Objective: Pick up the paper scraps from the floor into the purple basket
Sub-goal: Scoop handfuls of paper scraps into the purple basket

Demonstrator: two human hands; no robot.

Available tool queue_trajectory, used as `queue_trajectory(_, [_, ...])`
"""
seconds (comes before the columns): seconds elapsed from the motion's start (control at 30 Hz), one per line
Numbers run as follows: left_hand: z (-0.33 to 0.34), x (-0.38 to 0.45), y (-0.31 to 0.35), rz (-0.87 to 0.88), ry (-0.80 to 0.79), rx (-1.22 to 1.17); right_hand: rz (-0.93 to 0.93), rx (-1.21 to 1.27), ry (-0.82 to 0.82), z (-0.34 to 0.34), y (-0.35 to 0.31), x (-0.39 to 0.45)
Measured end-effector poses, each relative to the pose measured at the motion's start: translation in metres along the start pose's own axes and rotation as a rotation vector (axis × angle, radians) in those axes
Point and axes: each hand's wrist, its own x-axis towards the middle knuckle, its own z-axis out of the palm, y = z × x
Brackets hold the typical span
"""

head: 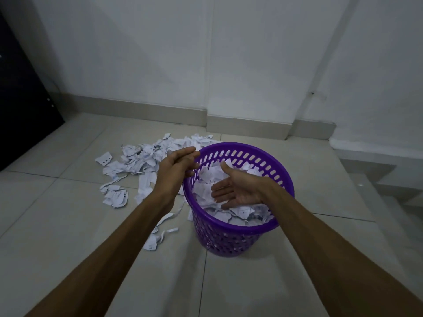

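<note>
Both hands are over the purple basket (pixel 238 227) — and neither holds anything. The right hand (pixel 238 191) is palm-up above the basket's mouth, fingers straight and spread, with the paper scraps in the basket (pixel 242 212) lying just beneath them. The left hand (pixel 176 167) is at the basket's left rim, fingers extended and close together, reaching over the edge. More paper scraps on the floor (pixel 139 161) lie to the left of the basket — a loose heap of torn white pieces with faint print, some curled into strips, trailing down past the left forearm. The basket stands upright on the pale floor tiles (pixel 68 236), its slotted walls showing white paper through the holes, filled close to the rim.
</note>
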Motion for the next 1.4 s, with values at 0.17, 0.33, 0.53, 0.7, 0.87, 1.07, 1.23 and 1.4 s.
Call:
queue_trajectory(0.17, [0.0, 0.003, -0.003, 0.01, -0.017, 0.024, 0.051, -0.055, -0.019, 0.007, 0.011, 0.018])
queue_trajectory(0.33, [-0.003, 0.006, -0.006, 0.013, -0.015, 0.027, 0.027, -0.123, 0.0, 0.016, 0.015, 0.025])
queue_trajectory(0.53, [-0.006, 0.007, -0.005, 0.01, -0.042, 0.021, 0.026, -0.142, 0.102, 0.016, 0.022, 0.032])
queue_trajectory(0.7, [-0.009, 0.005, -0.002, -0.004, -0.08, -0.007, 0.071, -0.081, 0.028, 0.007, 0.008, 0.021])
queue_trajectory(0.87, [-0.019, 0.003, 0.003, 0.001, -0.049, -0.068, 0.067, -0.163, -0.05, 0.005, -0.028, -0.006])
queue_trajectory(1.07, [-0.044, 0.006, 0.005, 0.006, 0.037, -0.057, -0.072, -0.422, -0.03, 0.021, -0.089, -0.038])
queue_trajectory(1.23, [-0.08, 0.008, 0.003, -0.063, 0.133, -0.121, -0.403, -0.366, 0.025, 0.058, -0.134, -0.042])
queue_trajectory(1.4, [-0.123, 0.004, -0.013, -0.127, 0.185, -0.165, -0.569, -0.291, 0.044, 0.123, -0.131, -0.016])
